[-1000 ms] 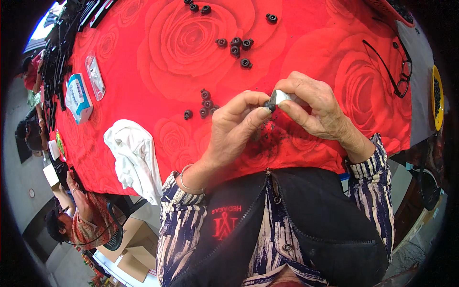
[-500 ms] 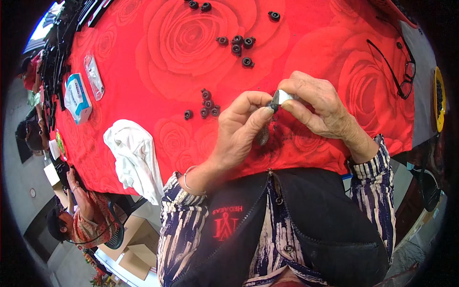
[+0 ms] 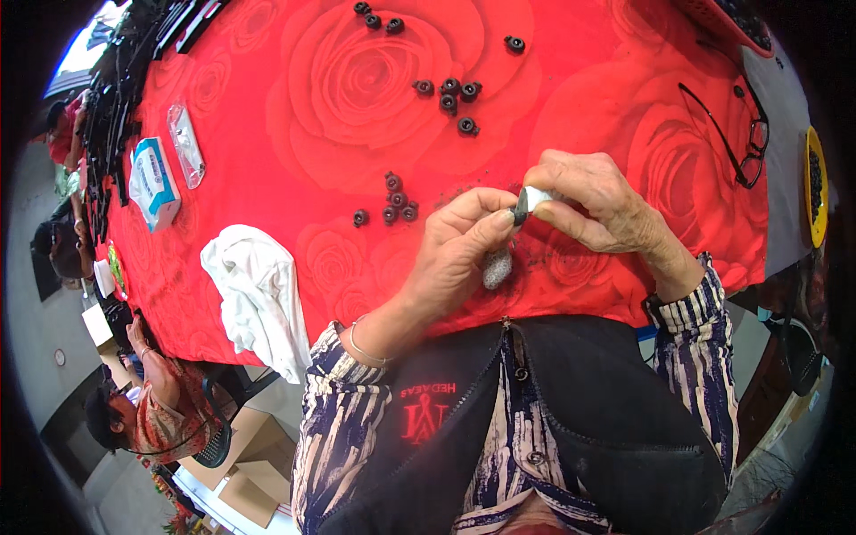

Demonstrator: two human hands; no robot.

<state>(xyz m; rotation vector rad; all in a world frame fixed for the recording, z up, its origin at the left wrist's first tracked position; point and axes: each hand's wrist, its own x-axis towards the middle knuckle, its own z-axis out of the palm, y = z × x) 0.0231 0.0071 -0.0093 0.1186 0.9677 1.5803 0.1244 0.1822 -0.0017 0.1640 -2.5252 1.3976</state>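
Note:
Between the thumb and fingers of my left hand [image 3: 456, 250] is a small dark piece, mostly hidden by the fingertips. My right hand [image 3: 596, 203] pinches a short grey blade [image 3: 522, 204] by its white-wrapped grip [image 3: 538, 197]. The blade's edge meets the dark piece at my left fingertips. A speckled grey lump [image 3: 497, 267] like a stone lies just under my left hand, partly covered by it. Dark crumbs are scattered on the red cloth around both hands. Beyond my left hand sits a group of small round black parts [image 3: 398, 200] with a hole in each.
More black parts [image 3: 448, 102] lie farther out on the red rose-patterned tablecloth [image 3: 348, 125]. A white cloth [image 3: 254, 290], a tissue pack [image 3: 154, 185] and a clear sleeve [image 3: 185, 147] are at left. Glasses [image 3: 752, 152] and a yellow dish [image 3: 813, 187] are at right. Another person [image 3: 165, 410] sits lower left.
The view has shifted slightly. My left hand has tilted and moved a little, showing more of the speckled lump. Both hands keep their hold at the blade.

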